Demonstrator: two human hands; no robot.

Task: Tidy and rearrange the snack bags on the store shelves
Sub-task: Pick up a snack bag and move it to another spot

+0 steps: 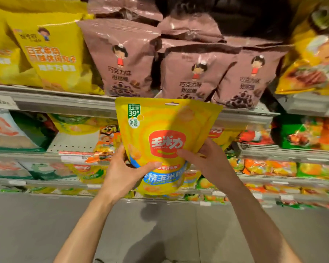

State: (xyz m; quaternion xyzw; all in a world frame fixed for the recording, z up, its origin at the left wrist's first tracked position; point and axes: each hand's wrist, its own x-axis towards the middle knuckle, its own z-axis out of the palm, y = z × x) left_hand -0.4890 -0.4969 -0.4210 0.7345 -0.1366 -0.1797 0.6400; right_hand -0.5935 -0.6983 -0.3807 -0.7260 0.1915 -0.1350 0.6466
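You hold the yellow corn-puff bag [164, 141] upright in both hands, out in front of the shelving; its top edge overlaps the rail of the upper shelf [65, 103], and its red logo faces you. Behind its right edge a second bag of the same yellow shows, so you may well be carrying two together (I cannot tell for sure).

To place it well, keep the bag upright with the logo forward, and carry it down to the shelves below the bag, where matching yellow bags [87, 172] already stand, left of and lower than the one you hold. Slide it in base first so the pouch stands on its gusset rather than slumping, and line its face up with its neighbours.

Your left hand [124, 172] grips the bag's lower left corner, thumb across the front by the blue band, fingers curled behind. Your right hand [207, 158] clasps the right side, thumb laid on the front near the logo, fingers wrapped round the back. Both grips are narrow, closed on the thin pouch.

Above the bag, mauve chocolate-ring bags [190, 78] lean in a row on the upper shelf; left of those stand yellow bags [55, 59] of another brand. Below everything lies grey floor [27, 224].
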